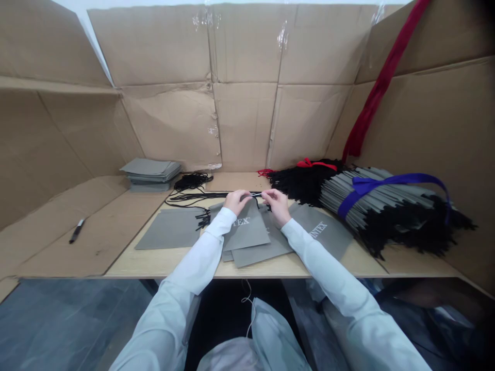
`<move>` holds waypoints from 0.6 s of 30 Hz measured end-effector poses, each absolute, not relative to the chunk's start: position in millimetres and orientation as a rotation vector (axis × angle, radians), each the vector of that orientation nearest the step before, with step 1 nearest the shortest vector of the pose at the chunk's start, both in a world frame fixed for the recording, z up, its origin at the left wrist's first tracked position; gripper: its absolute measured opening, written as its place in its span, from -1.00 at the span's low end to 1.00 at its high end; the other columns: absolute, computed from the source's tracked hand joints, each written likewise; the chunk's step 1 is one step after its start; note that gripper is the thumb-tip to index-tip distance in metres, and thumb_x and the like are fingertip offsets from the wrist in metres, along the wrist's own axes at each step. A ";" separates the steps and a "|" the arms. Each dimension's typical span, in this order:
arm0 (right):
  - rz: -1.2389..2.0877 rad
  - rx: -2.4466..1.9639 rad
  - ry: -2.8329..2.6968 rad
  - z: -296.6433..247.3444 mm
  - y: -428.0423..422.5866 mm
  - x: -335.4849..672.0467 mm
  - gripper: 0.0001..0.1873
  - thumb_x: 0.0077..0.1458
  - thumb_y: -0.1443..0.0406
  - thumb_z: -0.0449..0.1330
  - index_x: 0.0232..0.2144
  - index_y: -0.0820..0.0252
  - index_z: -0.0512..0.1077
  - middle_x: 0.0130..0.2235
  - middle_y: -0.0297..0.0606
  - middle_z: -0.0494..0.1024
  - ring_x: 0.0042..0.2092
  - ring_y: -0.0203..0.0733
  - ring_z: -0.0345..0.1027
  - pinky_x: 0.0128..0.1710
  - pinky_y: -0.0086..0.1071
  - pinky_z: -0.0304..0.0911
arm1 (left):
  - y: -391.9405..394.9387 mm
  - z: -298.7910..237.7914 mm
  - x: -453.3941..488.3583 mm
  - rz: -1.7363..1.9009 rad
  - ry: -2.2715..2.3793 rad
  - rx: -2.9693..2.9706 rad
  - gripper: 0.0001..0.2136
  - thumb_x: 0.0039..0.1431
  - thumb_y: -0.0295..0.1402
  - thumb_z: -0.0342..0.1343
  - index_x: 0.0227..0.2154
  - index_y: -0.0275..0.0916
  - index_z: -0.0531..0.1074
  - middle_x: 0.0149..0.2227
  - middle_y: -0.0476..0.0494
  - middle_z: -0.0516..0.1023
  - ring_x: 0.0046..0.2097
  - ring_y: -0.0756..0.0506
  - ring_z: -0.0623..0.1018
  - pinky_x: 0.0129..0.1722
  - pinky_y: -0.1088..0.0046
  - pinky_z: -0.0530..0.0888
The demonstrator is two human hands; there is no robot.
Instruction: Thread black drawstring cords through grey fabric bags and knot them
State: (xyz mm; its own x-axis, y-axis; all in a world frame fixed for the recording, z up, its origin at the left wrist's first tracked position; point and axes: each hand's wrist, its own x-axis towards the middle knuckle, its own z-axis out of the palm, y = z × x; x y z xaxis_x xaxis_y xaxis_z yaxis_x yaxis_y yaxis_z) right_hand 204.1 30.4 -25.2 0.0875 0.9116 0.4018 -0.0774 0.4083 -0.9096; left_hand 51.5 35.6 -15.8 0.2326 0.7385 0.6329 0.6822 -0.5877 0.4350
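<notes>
Just above the table's middle, my left hand and my right hand are close together, both with pinched fingers. A thin, shiny, pale piece spans the small gap between their fingertips; its exact kind is too small to make out. A short black cord hangs just below it. Under my hands lies a flat grey piece with white lettering ending in "TEX", partly covered by my left forearm. It overlaps other grey pieces. Long black cords run along the table to the left of my hands.
On the left are a stack of grey pieces, a coil of black cord, a plain grey sheet and a black marker. At right lie bundles tied with blue ribbon and red ribbon. Cardboard walls enclose the table.
</notes>
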 end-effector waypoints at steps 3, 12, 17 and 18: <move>0.840 -0.907 -1.405 -25.2 25.5 199.6 -0.70 -0.25 0.14 0.12 -0.52 0.28 0.28 -0.48 -0.31 0.36 -0.44 -0.36 0.22 -0.39 -0.43 0.19 | 31.4 -14.7 57.2 1.274 1.327 2.471 -0.81 -0.03 -0.27 -0.03 -0.40 -0.26 0.38 -0.38 -0.09 0.45 -0.34 0.00 0.41 -0.28 0.49 0.32; 0.844 -0.868 -1.449 -26.7 27.7 202.6 -0.65 -0.23 0.10 0.08 -0.44 0.19 0.13 -0.44 -0.35 0.36 -0.38 -0.32 0.26 -0.35 -0.44 0.16 | 20.3 -10.9 67.9 1.461 1.182 2.552 -0.65 -0.12 -0.56 -0.08 -0.17 -0.31 0.24 -0.21 -0.19 0.32 -0.15 -0.05 0.31 -0.16 0.43 0.26; 0.758 -1.050 -1.238 -20.0 42.6 233.7 -0.61 -0.31 0.05 0.11 -0.48 0.22 0.19 -0.54 -0.39 0.33 -0.48 -0.35 0.20 -0.44 -0.46 0.12 | 41.8 -8.8 31.5 1.543 1.569 2.234 -0.80 -0.15 -0.50 -0.04 -0.39 -0.27 0.37 -0.31 -0.14 0.38 -0.20 -0.09 0.35 -0.16 0.33 0.26; 0.745 -1.088 -1.201 -19.7 46.1 241.1 -0.60 -0.34 0.05 0.12 -0.49 0.23 0.22 -0.55 -0.39 0.32 -0.48 -0.35 0.19 -0.44 -0.46 0.12 | 47.5 -10.1 21.4 1.537 1.609 2.112 -0.83 -0.14 -0.46 -0.04 -0.42 -0.28 0.38 -0.34 -0.13 0.40 -0.26 -0.06 0.38 -0.20 0.35 0.29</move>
State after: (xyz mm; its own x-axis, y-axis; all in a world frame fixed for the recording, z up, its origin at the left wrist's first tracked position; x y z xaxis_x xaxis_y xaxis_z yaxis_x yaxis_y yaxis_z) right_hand 241.1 46.1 -19.7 0.2399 0.9057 0.3495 0.0896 0.3378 -0.9369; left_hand 21.4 47.5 -10.1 -0.0505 0.7579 0.6504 0.6842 -0.4482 0.5753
